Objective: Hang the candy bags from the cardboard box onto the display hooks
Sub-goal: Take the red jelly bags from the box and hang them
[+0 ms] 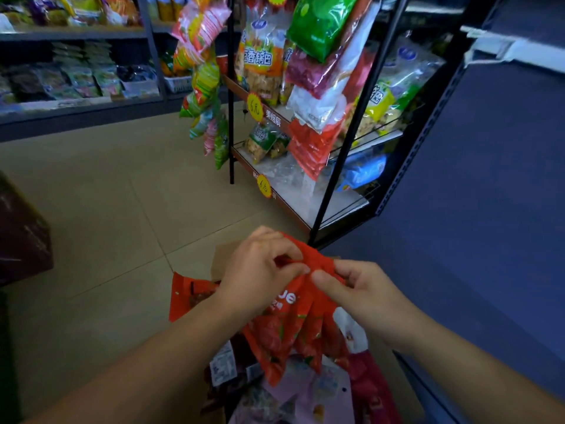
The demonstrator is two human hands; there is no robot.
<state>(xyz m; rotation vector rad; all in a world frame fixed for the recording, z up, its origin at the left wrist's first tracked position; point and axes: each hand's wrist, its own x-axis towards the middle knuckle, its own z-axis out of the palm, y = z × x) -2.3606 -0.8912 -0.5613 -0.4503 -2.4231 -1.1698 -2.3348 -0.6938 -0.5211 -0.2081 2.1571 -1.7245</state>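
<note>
Both my hands hold a bunch of red candy bags (293,328) printed with strawberries, above the cardboard box (223,258). My left hand (260,270) pinches the bags' top edge, and my right hand (351,289) pinches the same top from the right. More bags, red, pink and dark, lie in the box below. Up ahead, a black display rack (351,127) carries hanging bags in green, magenta, white and red (315,148). The hooks themselves are hidden behind those bags.
A strip of colourful snack bags (204,96) hangs at the rack's left post. The rack's shelves carry snack packs with yellow price tags. Long store shelves run along the back left. A dark blue wall panel (489,179) stands at right, a dark carton (21,234) at left.
</note>
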